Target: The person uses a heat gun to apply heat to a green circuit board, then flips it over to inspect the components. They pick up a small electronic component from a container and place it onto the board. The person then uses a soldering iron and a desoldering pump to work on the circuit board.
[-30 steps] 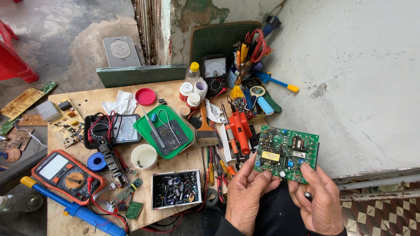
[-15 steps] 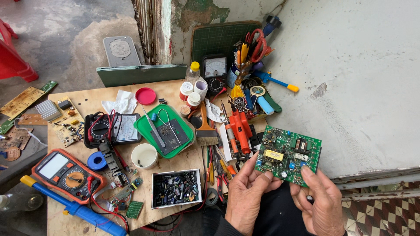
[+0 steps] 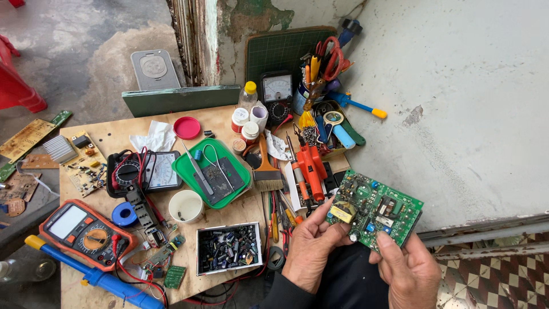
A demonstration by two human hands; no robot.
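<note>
Held above the lap, just off the near right edge of the cluttered plywood worktable (image 3: 114, 137): a green rectangular printed circuit board (image 3: 374, 210) studded with a yellow transformer, dark capacitors and small blue parts. Gripped on both sides. Left hand (image 3: 311, 249) closed on the board's left end, thumb over the top near the yellow part, fingers curled beneath. Right hand (image 3: 409, 269) closed on the near lower edge, thumb pressing the top face, fingers hidden under the board.

Judged light and stiff, a rigid laminate unlikely to flex much, yet fragile where the soldered parts stood proud; underside probably prickly with cut leads. Best taken by the bare edges and corners, as here, never by the tall components.

Well apart on the table: a green plastic tray (image 3: 213, 171) with tweezers and a dark pad, a white box of loose capacitors (image 3: 229, 248), an orange digital multimeter (image 3: 86, 232), an orange soldering tool (image 3: 311, 169) just beside the board's far corner.
</note>
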